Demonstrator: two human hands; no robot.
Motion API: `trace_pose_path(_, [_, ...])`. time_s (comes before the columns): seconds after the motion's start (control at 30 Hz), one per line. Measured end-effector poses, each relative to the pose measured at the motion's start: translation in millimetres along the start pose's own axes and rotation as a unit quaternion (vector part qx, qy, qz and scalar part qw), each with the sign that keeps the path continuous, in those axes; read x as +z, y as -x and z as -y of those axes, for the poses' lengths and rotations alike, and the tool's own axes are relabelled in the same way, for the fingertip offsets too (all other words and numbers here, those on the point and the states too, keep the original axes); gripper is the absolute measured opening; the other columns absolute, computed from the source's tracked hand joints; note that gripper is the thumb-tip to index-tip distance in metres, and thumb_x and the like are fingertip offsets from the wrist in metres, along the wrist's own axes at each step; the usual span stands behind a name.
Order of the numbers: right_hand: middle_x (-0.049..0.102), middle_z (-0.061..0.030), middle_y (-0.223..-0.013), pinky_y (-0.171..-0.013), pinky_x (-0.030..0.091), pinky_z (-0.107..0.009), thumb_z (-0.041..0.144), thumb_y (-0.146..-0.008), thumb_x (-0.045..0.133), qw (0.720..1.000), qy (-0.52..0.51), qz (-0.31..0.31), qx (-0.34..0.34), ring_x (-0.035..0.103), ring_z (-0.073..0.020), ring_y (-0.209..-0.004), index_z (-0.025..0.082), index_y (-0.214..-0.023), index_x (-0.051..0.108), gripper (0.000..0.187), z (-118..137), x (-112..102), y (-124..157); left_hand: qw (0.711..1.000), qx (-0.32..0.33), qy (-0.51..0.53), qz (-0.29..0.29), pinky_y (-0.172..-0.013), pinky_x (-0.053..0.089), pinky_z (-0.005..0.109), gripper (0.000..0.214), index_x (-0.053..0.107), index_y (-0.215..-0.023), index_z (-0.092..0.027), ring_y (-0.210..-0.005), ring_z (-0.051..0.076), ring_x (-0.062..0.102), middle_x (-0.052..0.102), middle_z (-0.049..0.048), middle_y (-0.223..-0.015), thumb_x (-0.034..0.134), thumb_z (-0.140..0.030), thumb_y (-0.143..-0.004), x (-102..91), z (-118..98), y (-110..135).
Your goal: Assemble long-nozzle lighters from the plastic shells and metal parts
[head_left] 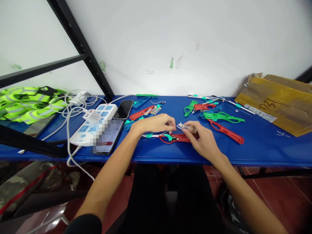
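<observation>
A person in dark trousers (195, 198) sits at a blue table (258, 152), a large phone (110, 136) lying near its front edge on the left. Before the person, a red casing (182, 138) rests on the tabletop, a silver rod (156, 136) with teal tape beside its left end. Just above it, the right hand (206, 138) pinches a clear tank (191, 128) with a white top between thumb and fingers. The left hand (161, 123) curls, fingertips nearly together, at a thin pale strand (179, 127); whether they grip it cannot be told. The work appears partway: the tank is in hand, apart from the casing below, and other clear tanks (156, 110) lie loose past the left wrist. A white power strip (83, 136) and its cables crowd the left side, though the space directly under the hands is obstructed only by the casing. Farther right lie a long red casing (227, 132) and a green casing (225, 117), with a taped cardboard box (287, 104) beyond, against a white wall (195, 32).
</observation>
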State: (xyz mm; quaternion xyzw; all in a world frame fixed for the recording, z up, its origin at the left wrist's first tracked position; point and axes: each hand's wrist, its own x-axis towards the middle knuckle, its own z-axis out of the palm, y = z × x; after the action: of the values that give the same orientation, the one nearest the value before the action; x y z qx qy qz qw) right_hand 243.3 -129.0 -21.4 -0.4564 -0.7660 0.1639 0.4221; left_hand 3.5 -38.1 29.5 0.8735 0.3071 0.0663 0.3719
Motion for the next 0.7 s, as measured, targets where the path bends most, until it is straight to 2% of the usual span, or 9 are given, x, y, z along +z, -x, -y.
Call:
trace_pose_path(0.07, [0.074, -0.0059, -0.094, -0.073, 0.051, -0.038, 0.043, -0.108, 0.066, 0.999, 0.019, -0.015, -0.022, 0.068, -0.024, -0.077, 0.029, -0.118, 0.07, 0.018, -1.0, 2.8, 11.4, 1.0, 0.013, -0.013, -0.001, -0.066, 0.043, 0.026, 0.022, 0.076, -0.095, -0.019, -0.074, 0.014, 0.065, 0.078, 0.0007, -0.089, 0.061, -0.034, -0.1, -0.2, 3.0, -0.4])
trace_pose_path(0.13, [0.075, -0.0069, -0.101, -0.076, 0.053, -0.037, 0.04, -0.109, 0.066, 0.999, 0.009, 0.0, -0.031, 0.07, -0.0243, -0.082, 0.029, -0.119, 0.072, 0.017, -3.6, 4.1, 15.0, 0.999, 0.03, -0.013, 0.006, -0.07, 0.045, 0.026, 0.02, 0.077, -0.099, -0.019, -0.08, 0.015, 0.067, 0.078, 0.0011, -0.093, 0.061, -0.032, -0.1, -1.2, 6.1, -0.3])
trace_pose_path(0.23, [0.077, -0.006, -0.104, -0.079, 0.057, -0.036, 0.037, -0.109, 0.066, 0.999, -0.012, 0.027, -0.018, 0.073, -0.0235, -0.086, 0.028, -0.119, 0.073, 0.015, -7.5, 4.5, 14.1, 0.999, 0.04, 0.02, 0.023, -0.078, 0.05, 0.026, 0.018, 0.078, -0.106, -0.019, -0.091, 0.017, 0.072, 0.081, 0.0033, -0.101, 0.066, -0.03, -0.099, -2.5, 9.2, -0.8])
trace_pose_path(0.33, [0.079, -0.0058, -0.107, -0.084, 0.059, -0.036, 0.035, -0.109, 0.066, 1.0, -0.006, 0.028, 0.0, 0.076, -0.0238, -0.091, 0.027, -0.118, 0.074, 0.016, -9.6, 5.4, 13.5, 0.997, 0.034, 0.052, 0.039, -0.082, 0.051, 0.026, 0.021, 0.079, -0.111, -0.018, -0.096, 0.018, 0.075, 0.083, 0.0057, -0.105, 0.072, -0.031, -0.096, -2.4, 10.2, -2.8])
trace_pose_path(0.5, [0.083, -0.0063, -0.105, -0.08, 0.06, -0.035, 0.036, -0.106, 0.069, 1.0, 0.002, 0.007, 0.02, 0.077, -0.0248, -0.089, 0.025, -0.115, 0.076, 0.016, -8.4, 6.0, 15.1, 0.997, 0.014, 0.06, 0.044, -0.079, 0.05, 0.027, 0.019, 0.08, -0.107, -0.017, -0.092, 0.017, 0.072, 0.082, 0.0051, -0.101, 0.074, -0.03, -0.094, -1.5, 8.8, -4.0])
trace_pose_path(0.7, [0.083, -0.0051, -0.1, -0.077, 0.06, -0.035, 0.035, -0.104, 0.072, 0.999, -0.004, 0.01, 0.032, 0.076, -0.0235, -0.084, 0.024, -0.114, 0.077, 0.016, -6.3, 4.7, 16.4, 0.998, 0.004, 0.045, 0.044, -0.077, 0.048, 0.027, 0.019, 0.078, -0.102, -0.017, -0.086, 0.016, 0.069, 0.08, 0.0045, -0.099, 0.07, -0.033, -0.094, -1.6, 4.9, -1.6])
